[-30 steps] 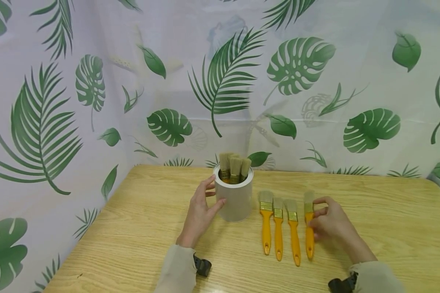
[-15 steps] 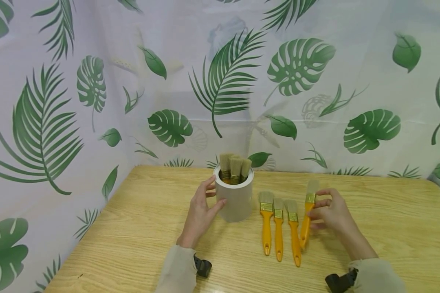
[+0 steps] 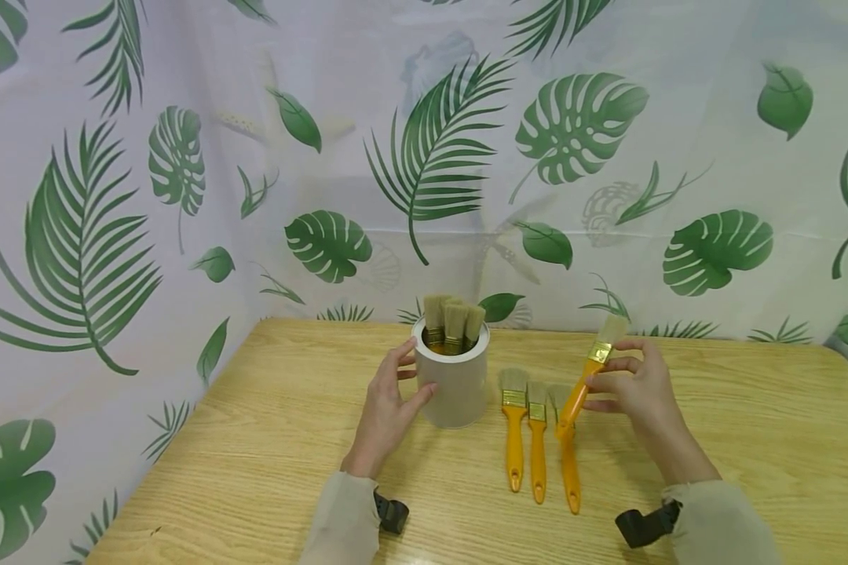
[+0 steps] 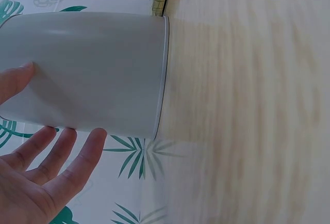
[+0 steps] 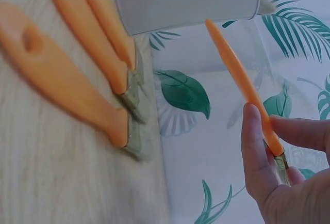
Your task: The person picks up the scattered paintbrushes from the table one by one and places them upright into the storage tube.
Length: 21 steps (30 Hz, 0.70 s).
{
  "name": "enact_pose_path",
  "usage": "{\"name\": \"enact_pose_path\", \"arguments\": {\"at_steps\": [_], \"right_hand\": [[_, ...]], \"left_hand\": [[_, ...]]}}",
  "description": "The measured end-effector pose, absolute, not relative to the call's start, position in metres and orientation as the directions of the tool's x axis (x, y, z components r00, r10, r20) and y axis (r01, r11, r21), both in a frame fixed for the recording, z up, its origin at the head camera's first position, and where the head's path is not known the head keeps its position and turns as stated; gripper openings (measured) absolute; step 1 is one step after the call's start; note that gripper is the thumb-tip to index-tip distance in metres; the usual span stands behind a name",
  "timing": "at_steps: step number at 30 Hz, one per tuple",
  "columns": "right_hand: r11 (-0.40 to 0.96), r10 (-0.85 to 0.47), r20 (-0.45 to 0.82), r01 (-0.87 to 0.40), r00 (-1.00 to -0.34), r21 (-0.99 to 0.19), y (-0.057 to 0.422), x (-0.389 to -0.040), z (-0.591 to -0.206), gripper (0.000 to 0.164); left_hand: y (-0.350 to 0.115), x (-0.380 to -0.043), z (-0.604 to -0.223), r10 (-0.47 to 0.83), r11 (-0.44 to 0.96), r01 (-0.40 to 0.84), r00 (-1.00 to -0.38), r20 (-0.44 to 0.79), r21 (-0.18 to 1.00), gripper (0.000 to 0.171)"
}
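A pale grey paint can [image 3: 458, 394] with a white rim stands upright on the table, and several paintbrushes [image 3: 455, 323] poke out of it bristles up. My left hand [image 3: 385, 404] steadies the can from its left, thumb at the front and fingertips along the side [image 4: 72, 131]. Between thumb and fingers, my right hand [image 3: 646, 404] pinches an orange-handled paintbrush [image 3: 576, 399] near its metal band. That brush is raised and tilted, bristles up to the right, handle end down-left. In the head view its handle overlaps the rightmost of three paintbrushes [image 3: 571, 475] lying beside the can.
The other two lying paintbrushes [image 3: 514, 439] point their bristles toward the back. Behind the wooden table [image 3: 268, 439] hangs a white cloth [image 3: 325, 173] printed with green leaves. A black wrist camera [image 3: 646, 526] sits at the right sleeve, another [image 3: 392, 516] at the left.
My right hand has lifted the rightmost paintbrush off the table and tilted it, its handle end swinging left over the neighbouring brush. The left hand and the can have stayed put.
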State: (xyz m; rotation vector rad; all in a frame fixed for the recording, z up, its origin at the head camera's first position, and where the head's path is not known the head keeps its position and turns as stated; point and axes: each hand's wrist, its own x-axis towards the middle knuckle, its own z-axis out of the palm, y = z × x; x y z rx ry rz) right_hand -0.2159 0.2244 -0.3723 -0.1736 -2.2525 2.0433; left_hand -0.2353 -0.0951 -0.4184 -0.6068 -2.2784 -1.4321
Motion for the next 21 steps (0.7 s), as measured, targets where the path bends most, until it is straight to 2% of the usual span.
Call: {"name": "enact_pose_path", "arguments": {"at_steps": [13,21], "right_hand": [[-0.090,0.242,0.057,-0.081,-0.969,-0.993,0.212,-0.219,-0.355,0.055],[-0.190,0.309,0.051,-0.114,-0.950,-0.975,0.202,-0.221,-0.347,0.051]], "left_hand": [[-0.095,-0.235,-0.419,0.156,0.384,0.553,-0.828,0.538,0.740,0.066],[-0.095,-0.235,-0.419,0.147,0.387,0.528,-0.845,0.515,0.756,0.067]]}}
